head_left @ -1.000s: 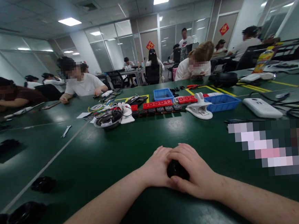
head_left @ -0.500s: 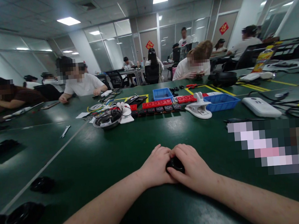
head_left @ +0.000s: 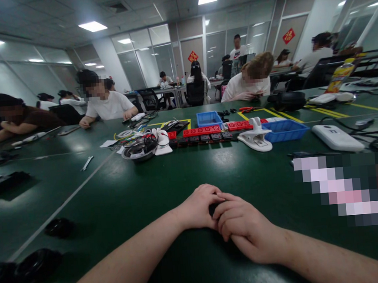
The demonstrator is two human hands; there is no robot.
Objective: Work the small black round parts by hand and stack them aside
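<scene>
Both my hands meet low in the middle of the head view, over the green table. My left hand [head_left: 200,207] is curled around a small glossy black object [head_left: 214,208], mostly hidden by fingers. My right hand [head_left: 244,226] closes on it from the right, with its fingers bent over the near side and touching my left hand. At the lower left lie a black coil [head_left: 59,228] and a larger black ring-shaped coil [head_left: 38,263].
Across the table [head_left: 140,184] stand a metal bowl [head_left: 139,150], red power strips [head_left: 204,131], a white clip stand [head_left: 256,136] and blue trays [head_left: 284,130]. A wrench [head_left: 87,163] lies left; a white box [head_left: 337,138] lies right. Several people sit beyond.
My right hand has rotated and its fingers now curl over the black object, covering more of it. The whole view has shifted slightly, moving the scene to the right.
</scene>
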